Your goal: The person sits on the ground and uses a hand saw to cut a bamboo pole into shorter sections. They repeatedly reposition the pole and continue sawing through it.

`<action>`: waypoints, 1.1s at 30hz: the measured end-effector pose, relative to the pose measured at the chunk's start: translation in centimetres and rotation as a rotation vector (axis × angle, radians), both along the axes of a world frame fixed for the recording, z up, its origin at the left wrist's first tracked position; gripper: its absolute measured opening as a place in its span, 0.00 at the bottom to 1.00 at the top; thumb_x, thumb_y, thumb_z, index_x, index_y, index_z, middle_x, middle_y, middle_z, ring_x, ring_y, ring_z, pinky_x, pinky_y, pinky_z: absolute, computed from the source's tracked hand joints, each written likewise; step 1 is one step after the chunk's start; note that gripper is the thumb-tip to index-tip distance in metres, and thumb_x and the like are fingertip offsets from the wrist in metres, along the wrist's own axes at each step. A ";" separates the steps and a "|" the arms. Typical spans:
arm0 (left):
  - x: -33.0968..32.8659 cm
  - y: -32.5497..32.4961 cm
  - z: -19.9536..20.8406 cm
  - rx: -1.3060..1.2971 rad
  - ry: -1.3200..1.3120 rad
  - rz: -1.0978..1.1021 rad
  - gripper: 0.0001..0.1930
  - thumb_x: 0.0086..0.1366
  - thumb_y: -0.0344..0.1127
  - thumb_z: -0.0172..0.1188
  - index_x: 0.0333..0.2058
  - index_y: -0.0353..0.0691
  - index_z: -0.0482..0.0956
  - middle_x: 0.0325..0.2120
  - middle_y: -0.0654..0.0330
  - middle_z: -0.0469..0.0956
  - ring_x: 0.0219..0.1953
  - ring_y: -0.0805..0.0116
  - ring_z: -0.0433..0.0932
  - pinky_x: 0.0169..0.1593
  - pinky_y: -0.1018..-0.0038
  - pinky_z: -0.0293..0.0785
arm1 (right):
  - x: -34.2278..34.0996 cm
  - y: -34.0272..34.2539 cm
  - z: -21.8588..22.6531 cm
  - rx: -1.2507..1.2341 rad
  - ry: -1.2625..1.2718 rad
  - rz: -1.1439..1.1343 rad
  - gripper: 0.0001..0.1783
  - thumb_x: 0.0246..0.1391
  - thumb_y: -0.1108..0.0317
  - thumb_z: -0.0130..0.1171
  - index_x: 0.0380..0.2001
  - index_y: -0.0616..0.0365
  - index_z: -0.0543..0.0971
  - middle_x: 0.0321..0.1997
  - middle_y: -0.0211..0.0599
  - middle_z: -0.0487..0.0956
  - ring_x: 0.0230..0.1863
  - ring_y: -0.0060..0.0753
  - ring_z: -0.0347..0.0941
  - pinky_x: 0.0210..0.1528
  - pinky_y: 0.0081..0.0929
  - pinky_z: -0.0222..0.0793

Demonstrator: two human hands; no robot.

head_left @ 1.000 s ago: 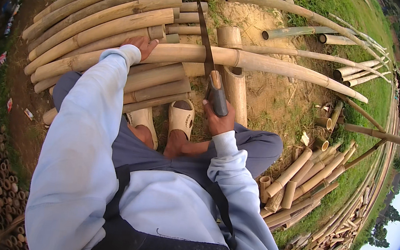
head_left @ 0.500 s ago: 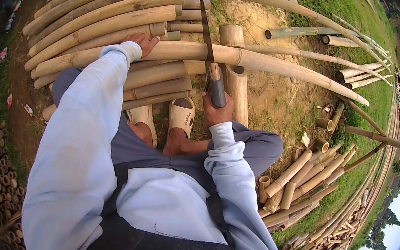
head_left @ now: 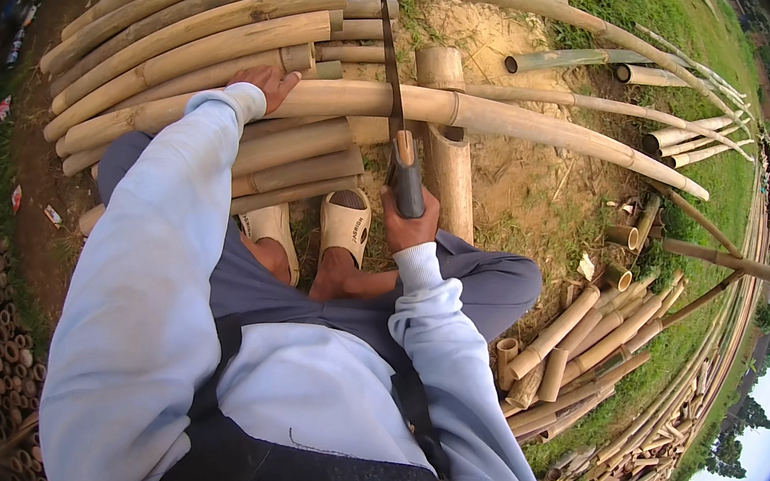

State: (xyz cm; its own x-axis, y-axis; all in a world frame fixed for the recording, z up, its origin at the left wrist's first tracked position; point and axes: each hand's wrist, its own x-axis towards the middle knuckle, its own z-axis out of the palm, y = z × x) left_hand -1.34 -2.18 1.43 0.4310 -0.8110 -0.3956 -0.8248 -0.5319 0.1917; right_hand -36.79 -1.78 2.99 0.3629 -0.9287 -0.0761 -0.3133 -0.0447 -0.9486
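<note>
The handsaw [head_left: 398, 117] was clasped by its handle in the right hand [head_left: 403, 225], its blade set across the long bamboo pole [head_left: 477, 115], which was pressed flat by the left hand [head_left: 265, 83] onto a stub post [head_left: 441, 156]. A rolling pole could have pinched the blade or sent it toward the sandalled feet [head_left: 345, 226].

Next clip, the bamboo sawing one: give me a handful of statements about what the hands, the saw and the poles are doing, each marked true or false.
1. The right hand grips the handle of a hand saw. True.
2. The saw blade lies across the long bamboo pole. True.
3. The left hand holds a hammer. False: it rests flat on the long bamboo pole, with no tool in it.
4. The long bamboo pole lies over a short upright-lying log support. True.
5. The person is barefoot. False: both feet wear pale sandals.
</note>
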 end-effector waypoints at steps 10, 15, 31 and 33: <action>1.2 2.1 -1.4 0.040 -0.003 0.040 0.36 0.75 0.64 0.37 0.52 0.36 0.80 0.54 0.42 0.79 0.60 0.44 0.75 0.66 0.54 0.65 | -9.7 11.2 12.4 0.319 0.133 0.053 0.16 0.58 0.74 0.68 0.48 0.65 0.80 0.38 0.37 0.83 0.40 0.24 0.77 0.49 0.26 0.73; 0.4 0.7 -0.7 0.027 0.012 0.019 0.36 0.75 0.64 0.38 0.48 0.35 0.82 0.52 0.41 0.81 0.58 0.42 0.77 0.64 0.54 0.68 | -5.7 6.3 4.5 0.103 0.088 0.047 0.11 0.56 0.71 0.70 0.39 0.64 0.81 0.28 0.39 0.80 0.30 0.26 0.73 0.38 0.30 0.72; 1.2 1.7 -1.2 0.010 0.015 0.063 0.37 0.75 0.65 0.37 0.52 0.36 0.81 0.53 0.42 0.81 0.59 0.42 0.76 0.66 0.54 0.66 | -6.3 7.9 7.2 0.216 0.081 0.002 0.09 0.58 0.74 0.66 0.41 0.65 0.81 0.31 0.36 0.82 0.32 0.24 0.75 0.40 0.29 0.74; 0.3 0.2 -0.2 0.022 0.040 0.013 0.37 0.75 0.65 0.37 0.52 0.36 0.81 0.53 0.42 0.80 0.59 0.42 0.76 0.67 0.54 0.66 | -3.0 4.1 1.2 0.094 0.078 -0.002 0.07 0.58 0.73 0.66 0.38 0.63 0.80 0.27 0.34 0.80 0.29 0.21 0.70 0.35 0.28 0.71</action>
